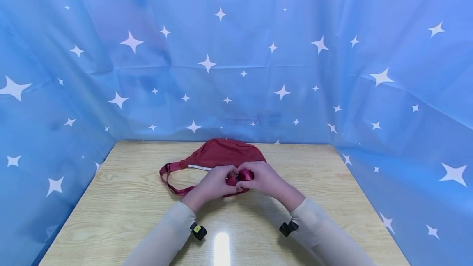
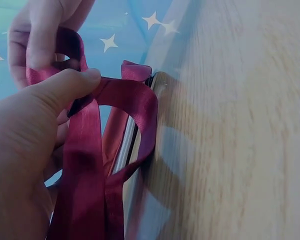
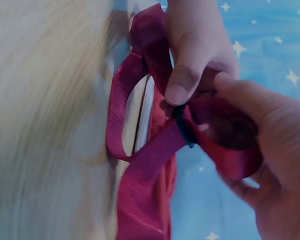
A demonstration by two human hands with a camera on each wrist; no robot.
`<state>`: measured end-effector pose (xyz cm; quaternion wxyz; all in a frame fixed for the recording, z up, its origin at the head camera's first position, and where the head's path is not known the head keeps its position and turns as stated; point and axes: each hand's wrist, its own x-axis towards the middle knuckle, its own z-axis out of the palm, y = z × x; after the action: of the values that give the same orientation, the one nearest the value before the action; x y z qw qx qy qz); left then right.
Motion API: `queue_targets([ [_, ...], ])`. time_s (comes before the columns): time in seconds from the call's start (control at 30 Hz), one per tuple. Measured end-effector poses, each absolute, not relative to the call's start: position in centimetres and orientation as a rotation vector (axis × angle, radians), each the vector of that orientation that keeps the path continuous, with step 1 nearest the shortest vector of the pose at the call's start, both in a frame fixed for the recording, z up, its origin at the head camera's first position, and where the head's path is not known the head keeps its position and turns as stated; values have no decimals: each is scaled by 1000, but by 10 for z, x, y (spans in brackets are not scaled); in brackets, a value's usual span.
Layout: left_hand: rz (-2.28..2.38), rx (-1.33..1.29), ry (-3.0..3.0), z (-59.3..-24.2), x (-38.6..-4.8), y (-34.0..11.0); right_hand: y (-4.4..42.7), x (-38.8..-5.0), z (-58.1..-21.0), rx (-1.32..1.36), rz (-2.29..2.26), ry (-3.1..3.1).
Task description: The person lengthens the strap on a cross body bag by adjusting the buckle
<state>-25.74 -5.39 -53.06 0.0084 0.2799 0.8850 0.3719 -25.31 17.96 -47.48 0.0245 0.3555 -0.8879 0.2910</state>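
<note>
A dark red waist bag (image 1: 225,154) lies on the table near its back edge, a strap loop (image 1: 180,191) spread to its left. In front of the bag, my left hand (image 1: 216,183) and right hand (image 1: 267,179) meet over the strap. The left thumb and fingers pinch the strap (image 2: 82,150) beside a small black strap adjuster (image 3: 185,126). My right hand holds a rounded loop of the same strap (image 3: 235,162) between thumb and fingers, just across the adjuster. Fingers hide part of the adjuster.
A pale strip (image 1: 199,168) runs along the bag's front. Another black adjuster (image 1: 167,167) sits at the loop's left end. The wood-grain table (image 1: 122,216) borders a blue star-printed curtain (image 1: 236,85) at back and sides. Each wrist carries a small black camera (image 1: 198,231).
</note>
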Motion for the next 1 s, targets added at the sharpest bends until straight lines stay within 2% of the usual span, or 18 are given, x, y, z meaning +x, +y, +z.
queue_targets([
  [0.2, 1163, 860, 2778, -531, -258, -55, 180, -251, -479, 911, 1622, -2603],
  [0.3, 1161, 845, 2787, -530, -258, -56, 182, -250, -476, 897, 1756, -2587],
  [0.37, 1147, 847, 2787, -529, -258, -57, 184, -250, -473, 951, 1602, -2648],
  [0.53, 1115, 853, 2797, -529, -257, -57, 184, -250, -465, 1126, 884, -2770],
  [0.67, 1115, 872, 2813, -529, -257, -56, 180, -249, -467, 1163, 741, -2742],
  [1.0, 1128, 859, 2800, -529, -257, -59, 173, -246, -482, 859, 1760, -2558],
])
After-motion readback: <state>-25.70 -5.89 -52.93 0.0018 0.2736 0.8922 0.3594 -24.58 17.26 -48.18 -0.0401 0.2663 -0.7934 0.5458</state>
